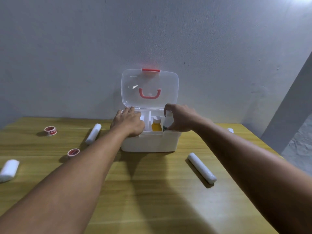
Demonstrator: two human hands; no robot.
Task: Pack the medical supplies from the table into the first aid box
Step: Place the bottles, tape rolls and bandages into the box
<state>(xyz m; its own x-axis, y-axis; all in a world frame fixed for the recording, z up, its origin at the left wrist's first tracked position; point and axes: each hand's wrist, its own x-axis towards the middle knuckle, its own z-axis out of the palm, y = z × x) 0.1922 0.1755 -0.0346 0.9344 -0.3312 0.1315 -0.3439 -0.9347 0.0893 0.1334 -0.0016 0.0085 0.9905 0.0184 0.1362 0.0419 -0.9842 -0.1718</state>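
Taking the first aid box (150,142) as the landmark, the supply nearest the camera is a long gauze roll (201,167), lying on the table (152,191) in front of the box and to its right, its long axis running diagonally from the box's front right corner toward the camera. Left of the box lie two tape rolls (73,153) (50,130), a second gauze roll (93,133) pointing toward the box, and a shorter wrapped bandage (9,170) well apart at the far left edge. At the box itself, the left hand (129,123) rests palm-down over the left compartment and front rim, fingers spread and holding nothing, which appears to steady the box. The right hand (180,118) grips a white bottle (167,121) from above, fingers closed around its upper part; the bottle stands upright, long axis vertical, in the right compartment just beside a yellow bottle (156,126). The coming move turns on this vertical alignment — the bottle is directly below the grip, so release is likely a straight lift of the hand. Behind, the clear lid (149,88) stands open against the wall. A small white item (230,130) lies right of the box, partly hidden by the forearm — probably another roll.
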